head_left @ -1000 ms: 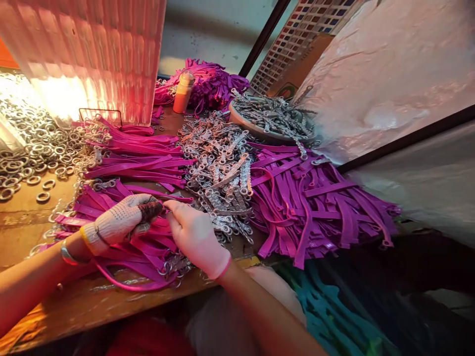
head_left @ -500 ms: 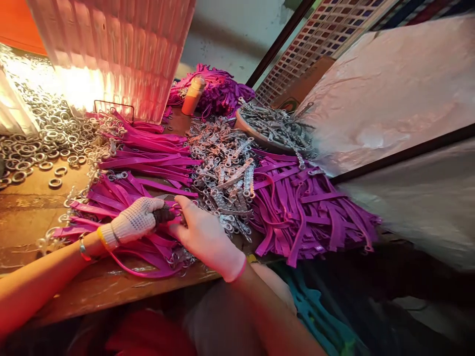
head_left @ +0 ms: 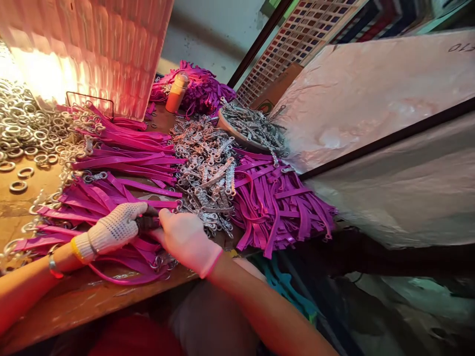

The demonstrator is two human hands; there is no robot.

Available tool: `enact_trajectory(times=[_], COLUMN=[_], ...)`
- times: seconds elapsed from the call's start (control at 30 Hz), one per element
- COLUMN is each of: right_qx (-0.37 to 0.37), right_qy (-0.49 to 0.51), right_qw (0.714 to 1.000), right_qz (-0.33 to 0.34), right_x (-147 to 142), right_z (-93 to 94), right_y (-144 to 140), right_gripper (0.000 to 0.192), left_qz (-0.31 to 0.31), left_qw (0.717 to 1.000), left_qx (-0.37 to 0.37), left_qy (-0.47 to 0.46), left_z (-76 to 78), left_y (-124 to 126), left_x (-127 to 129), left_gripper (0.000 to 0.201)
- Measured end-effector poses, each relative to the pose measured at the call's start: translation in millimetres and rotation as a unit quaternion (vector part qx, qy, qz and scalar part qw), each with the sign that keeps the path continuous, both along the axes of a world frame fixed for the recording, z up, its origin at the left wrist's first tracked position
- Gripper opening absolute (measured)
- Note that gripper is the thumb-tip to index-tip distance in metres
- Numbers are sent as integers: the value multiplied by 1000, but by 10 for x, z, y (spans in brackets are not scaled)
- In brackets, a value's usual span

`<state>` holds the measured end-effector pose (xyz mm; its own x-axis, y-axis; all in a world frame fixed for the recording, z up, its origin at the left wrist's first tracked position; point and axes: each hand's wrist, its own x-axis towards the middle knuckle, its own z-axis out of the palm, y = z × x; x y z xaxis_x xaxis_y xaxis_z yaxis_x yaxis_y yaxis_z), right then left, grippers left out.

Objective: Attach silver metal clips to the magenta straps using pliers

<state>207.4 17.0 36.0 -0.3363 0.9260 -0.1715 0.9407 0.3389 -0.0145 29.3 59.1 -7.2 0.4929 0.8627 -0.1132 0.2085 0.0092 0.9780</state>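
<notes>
Two hands meet at seven o'clock on a worn wooden bench [head_left: 74, 296]: the gloved left hand [head_left: 115, 230] and bare right hand [head_left: 185, 240] pinch one purple strap [head_left: 163, 203] between them. Metal clips [head_left: 208, 173] lie heaped at centre, rings [head_left: 25, 133] at ten o'clock, and plastic sheeting [head_left: 371, 99] fills two o'clock.

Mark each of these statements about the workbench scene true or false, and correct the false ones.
1. The left hand wears a white knitted glove. True.
2. The heap of silver metal clasps lies between two piles of purple rubber straps. True.
3. The loose silver metal rings lie at the right end of the wooden table. False: they lie at its left end.
4. The orange plastic bottle lies on its side. False: it stands upright.
5. The right hand is raised well above the table. False: it is down at the straps, meeting the left hand.
</notes>
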Motion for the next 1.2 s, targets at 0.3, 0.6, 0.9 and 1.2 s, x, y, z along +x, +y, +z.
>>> enact_trajectory(times=[0.3,0.6,0.9,1.2], right_qx=[94,107,106,127], right_qy=[-110,-202,327,235], right_qw=[988,973,938,964], right_qz=[-55,-36,-53,5], right_x=[1092,1131,519,178], right_z=[-42,-36,80,39], right_y=[885,1012,285,-57], right_gripper=[26,29,31,34], left_qz=[145,33,33,-37], left_qw=[848,904,963,942], left_qx=[-427,-354,-224,-285], left_qy=[-276,-237,-148,-176], left_z=[287,226,162,258], left_y=[167,20,-102,-181], left_x=[-63,-2,31,69], left_gripper=[33,28,29,29])
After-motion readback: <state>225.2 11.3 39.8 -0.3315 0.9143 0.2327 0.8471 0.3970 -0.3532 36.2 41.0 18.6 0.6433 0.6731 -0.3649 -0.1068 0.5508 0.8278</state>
